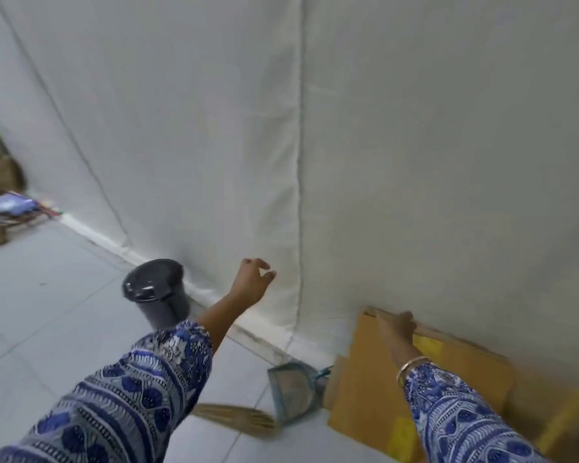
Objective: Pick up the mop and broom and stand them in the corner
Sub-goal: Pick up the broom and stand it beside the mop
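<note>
A straw broom [238, 420] lies flat on the tiled floor, its bristles partly hidden behind my left sleeve. Beside it a blue-grey dustpan [293, 394] leans against the foot of the white wall corner. No mop is in view. My left hand [253, 282] hangs in the air near the wall with fingers spread and nothing in it. My right hand [398, 327] grips the top edge of flattened cardboard [365, 392] that leans on the wall.
A small black lidded bin [157, 292] stands by the skirting on the left. Baskets, a plant and loose items [4, 202] sit at the far left. The white cloth-covered wall [298, 162] folds into a corner ahead.
</note>
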The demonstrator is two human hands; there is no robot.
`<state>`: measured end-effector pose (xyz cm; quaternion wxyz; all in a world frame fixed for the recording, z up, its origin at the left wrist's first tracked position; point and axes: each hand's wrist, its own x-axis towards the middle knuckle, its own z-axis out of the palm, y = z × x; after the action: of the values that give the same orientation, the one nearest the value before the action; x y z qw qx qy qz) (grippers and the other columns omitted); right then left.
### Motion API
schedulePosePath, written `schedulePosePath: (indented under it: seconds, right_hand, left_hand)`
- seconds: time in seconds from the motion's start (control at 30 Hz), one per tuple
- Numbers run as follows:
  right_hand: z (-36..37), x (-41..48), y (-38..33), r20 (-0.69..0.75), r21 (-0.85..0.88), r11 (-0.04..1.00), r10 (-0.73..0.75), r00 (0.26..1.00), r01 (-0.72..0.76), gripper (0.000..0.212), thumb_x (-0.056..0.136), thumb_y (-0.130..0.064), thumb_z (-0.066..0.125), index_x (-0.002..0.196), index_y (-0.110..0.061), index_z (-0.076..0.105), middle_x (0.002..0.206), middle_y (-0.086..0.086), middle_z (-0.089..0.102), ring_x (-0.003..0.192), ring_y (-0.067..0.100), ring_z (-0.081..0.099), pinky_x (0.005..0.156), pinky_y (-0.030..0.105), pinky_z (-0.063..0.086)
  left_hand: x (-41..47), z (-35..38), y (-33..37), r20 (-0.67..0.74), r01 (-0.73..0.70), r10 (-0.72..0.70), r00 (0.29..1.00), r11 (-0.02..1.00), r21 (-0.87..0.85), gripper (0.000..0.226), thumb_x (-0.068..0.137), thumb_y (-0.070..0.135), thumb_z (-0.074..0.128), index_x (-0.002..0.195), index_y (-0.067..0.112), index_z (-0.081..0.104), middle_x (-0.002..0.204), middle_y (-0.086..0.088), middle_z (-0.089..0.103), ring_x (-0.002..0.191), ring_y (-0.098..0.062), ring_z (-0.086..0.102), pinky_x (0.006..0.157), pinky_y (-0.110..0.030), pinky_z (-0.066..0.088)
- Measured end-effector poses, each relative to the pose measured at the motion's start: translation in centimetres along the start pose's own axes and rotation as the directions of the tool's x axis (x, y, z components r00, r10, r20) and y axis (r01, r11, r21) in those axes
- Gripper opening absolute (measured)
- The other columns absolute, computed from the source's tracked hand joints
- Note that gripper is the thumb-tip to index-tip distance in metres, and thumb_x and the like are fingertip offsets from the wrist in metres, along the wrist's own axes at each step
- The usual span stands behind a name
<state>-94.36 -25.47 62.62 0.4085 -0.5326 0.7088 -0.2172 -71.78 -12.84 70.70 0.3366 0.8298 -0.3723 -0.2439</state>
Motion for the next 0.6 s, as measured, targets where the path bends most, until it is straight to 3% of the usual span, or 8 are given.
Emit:
schedulePosePath:
  seconds: [0.1,0.23,0.33,0.4,0.47,0.53,0.6]
  right_hand:
    - [8.9,-4.8,-5.1,0.067,-0.044,0.996,-0.078,0.995,0.081,0.058,0.089,-0.007,0.053,0.134,0.012,0.024,0.141,0.036,0.029,0.127,0.047,0.037,0.104,0.050,0.038]
    - [19.2,-9.1,-9.9,0.152,-0.066,0.987,-0.134,0.979,0.145,0.051,0.088,-0.007,0.053,0.130,0.008,0.029,0.137,0.032,0.033,0.117,0.049,0.046,0.094,0.046,0.043]
    - [26.9,-10.4,-11.7,0.262,-0.099,0.976,-0.160,0.952,0.192,0.050,0.088,-0.010,0.055,0.129,0.006,0.032,0.137,0.028,0.034,0.116,0.046,0.046,0.095,0.045,0.042]
    - [32.7,-10.1,-12.2,0.321,-0.121,0.972,-0.155,0.934,0.202,0.052,0.088,-0.014,0.057,0.129,0.004,0.032,0.137,0.027,0.034,0.116,0.045,0.047,0.096,0.045,0.042]
    - [39.1,-9.2,-12.2,0.379,-0.167,0.965,-0.127,0.917,0.202,0.053,0.088,-0.016,0.058,0.130,0.004,0.032,0.136,0.026,0.034,0.116,0.044,0.047,0.095,0.044,0.042]
    - [44.2,-8.6,-11.4,0.423,-0.213,0.960,-0.076,0.903,0.180,0.054,0.089,-0.018,0.058,0.131,0.003,0.031,0.137,0.026,0.035,0.116,0.043,0.047,0.095,0.043,0.043]
    - [50.4,-7.3,-10.2,0.460,-0.283,0.942,-0.031,0.887,0.180,0.056,0.088,-0.018,0.059,0.130,0.005,0.031,0.136,0.027,0.035,0.116,0.044,0.048,0.093,0.043,0.043]
  left_hand:
    - [1.4,-7.4,-8.8,-0.032,0.066,-0.065,0.997,0.998,0.014,0.036,0.091,0.024,0.052,0.120,0.001,0.055,0.136,-0.019,0.044,0.113,-0.032,0.055,0.102,-0.035,0.040]
    - [4.3,-14.5,-17.9,-0.030,0.154,-0.155,0.988,0.988,-0.010,0.033,0.091,0.019,0.051,0.115,-0.003,0.059,0.128,-0.023,0.052,0.111,-0.036,0.055,0.103,-0.041,0.042]
    - [7.3,-17.9,-24.0,-0.046,0.236,-0.238,0.970,0.971,-0.036,0.028,0.090,0.014,0.051,0.101,-0.010,0.062,0.106,-0.023,0.059,0.099,-0.032,0.056,0.088,-0.034,0.048]
    - [10.0,-19.5,-28.5,-0.061,0.294,-0.297,0.953,0.954,-0.053,0.022,0.090,0.012,0.050,0.090,-0.006,0.064,0.094,-0.016,0.055,0.088,-0.024,0.053,0.076,-0.027,0.041]
    - [13.2,-20.4,-33.8,-0.061,0.378,-0.381,0.923,0.924,-0.060,0.020,0.091,0.016,0.051,0.094,-0.001,0.061,0.102,-0.019,0.053,0.094,-0.027,0.054,0.079,-0.031,0.040]
    - [15.2,-20.7,-38.5,-0.065,0.481,-0.485,0.872,0.874,-0.067,0.035,0.092,0.023,0.051,0.112,-0.004,0.059,0.124,-0.021,0.053,0.110,-0.035,0.053,0.089,-0.036,0.042]
    - [18.0,-20.5,-44.1,-0.056,0.576,-0.581,0.812,0.813,-0.085,0.041,0.092,0.026,0.051,0.118,-0.004,0.056,0.131,-0.023,0.051,0.117,-0.037,0.051,0.094,-0.038,0.042]
